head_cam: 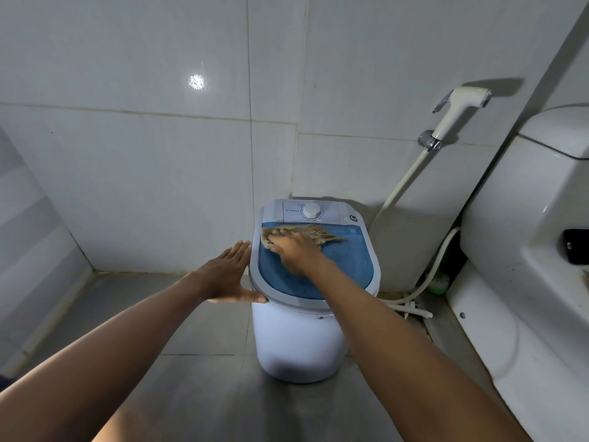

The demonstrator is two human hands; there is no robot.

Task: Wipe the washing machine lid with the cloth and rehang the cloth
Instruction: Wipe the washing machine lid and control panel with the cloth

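Pressing flat on the cloth (306, 233), the right hand (294, 250) has its fingers spread and its palm down, pinning the fabric against the blue lid (338, 269) of the washing machine (299, 342) rather than gripping it. The left hand (228, 275) is open too, palm set against the machine's rim on the side away from the toilet (522, 250), holding nothing, seemingly to steady the small tub. The cloth lies under and just beyond the right fingertips, close to the control dial (311, 211), its long axis running crosswise over the lid with a tapering tail trailing out to the right of the hand. It looks thin, soft and limp, so it should bunch or fold if pushed from one edge; a flat palm over its middle probably keeps it spread. For rehanging, pinching a corner or the tail would likely let it drape. The lid seems smooth, glossy and possibly damp, so the cloth should glide easily.
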